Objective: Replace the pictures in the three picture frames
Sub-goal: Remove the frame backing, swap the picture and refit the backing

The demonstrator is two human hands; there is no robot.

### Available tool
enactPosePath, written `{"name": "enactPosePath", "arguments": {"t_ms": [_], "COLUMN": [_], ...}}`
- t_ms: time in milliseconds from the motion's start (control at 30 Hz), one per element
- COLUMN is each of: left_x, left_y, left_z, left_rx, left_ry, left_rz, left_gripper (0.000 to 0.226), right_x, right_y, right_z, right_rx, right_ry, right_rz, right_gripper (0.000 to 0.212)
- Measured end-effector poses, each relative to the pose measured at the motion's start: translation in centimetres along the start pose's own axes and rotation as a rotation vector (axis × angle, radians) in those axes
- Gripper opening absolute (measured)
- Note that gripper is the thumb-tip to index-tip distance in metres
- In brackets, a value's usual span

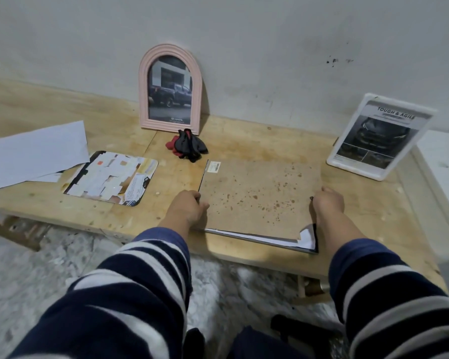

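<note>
In the head view a large frame [259,200] is lying face down on the near middle of the worktop [270,143], its stained brown backing board facing up. The left hand [188,208] is gripping its left edge, fingers curling around the rim, and the right hand [328,202] is holding the right edge, fingers seeming to tuck under it. The frame is looking thin, stiff and fairly light, though any glazing underneath would be fragile, so holding both side edges and keeping it level seems wise. The board is appearing brittle: its near right corner is chipped away, exposing a white sheet [306,239] beneath. A pink arched frame [170,89] is leaning upright against the far wall, and a white frame [379,137] is standing tilted at the far right, both showing car pictures. The large frame's front is hidden, clips are not visible, and the right fingertips are hard to make out.
</note>
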State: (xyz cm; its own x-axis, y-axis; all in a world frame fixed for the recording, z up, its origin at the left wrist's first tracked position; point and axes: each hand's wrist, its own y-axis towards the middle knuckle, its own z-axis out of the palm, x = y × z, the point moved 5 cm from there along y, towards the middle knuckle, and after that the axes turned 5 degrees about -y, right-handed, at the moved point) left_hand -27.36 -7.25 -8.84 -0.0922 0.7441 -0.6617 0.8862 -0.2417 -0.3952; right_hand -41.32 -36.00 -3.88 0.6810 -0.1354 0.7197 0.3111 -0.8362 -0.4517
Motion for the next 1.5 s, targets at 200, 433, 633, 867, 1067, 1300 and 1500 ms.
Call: {"name": "enactPosePath", "arguments": {"t_ms": [200,433,633,867,1067,1300,1500], "left_x": [-0.6,-0.8,-0.3,-0.1,-0.5,-0.6,0.0], "left_y": [0.1,-0.3,-0.6,-1.0,-1.7,-2.5,-2.5], "left_z": [0.2,0.7,0.6,0.9,1.4,1.5,1.2], "left_rx": [-0.036,-0.081,-0.046,-0.024,-0.038,-0.03,0.032], "left_ry": [0.072,0.171,0.111,0.127,0.197,0.173,0.168], "left_rz": [-0.014,-0.023,-0.006,0.012,-0.02,0.001,0.022], "left_gripper": [0.043,0.054,0.073,0.082,0.073,0.077,0.089], "right_x": [0.0,0.0,-1.1,-2.6,-4.5,-6.2,-5.8], "right_y": [0.5,0.7,1.4,0.7,-1.4,-3.4,-3.8], "right_z": [0.0,0.3,1.2,2.1,3.0,5.4,6.4], "right_rx": [0.011,0.002,0.008,0.035,0.179,0.315,0.325], "right_ry": [-0.055,-0.124,-0.159,-0.492,-0.789,-0.979,-0.948], "right_rz": [0.021,-0.003,-0.025,-0.151,-0.277,-0.389,-0.436], "right_gripper": [0.046,0.044,0.039,0.065,0.095,0.114,0.108]}}
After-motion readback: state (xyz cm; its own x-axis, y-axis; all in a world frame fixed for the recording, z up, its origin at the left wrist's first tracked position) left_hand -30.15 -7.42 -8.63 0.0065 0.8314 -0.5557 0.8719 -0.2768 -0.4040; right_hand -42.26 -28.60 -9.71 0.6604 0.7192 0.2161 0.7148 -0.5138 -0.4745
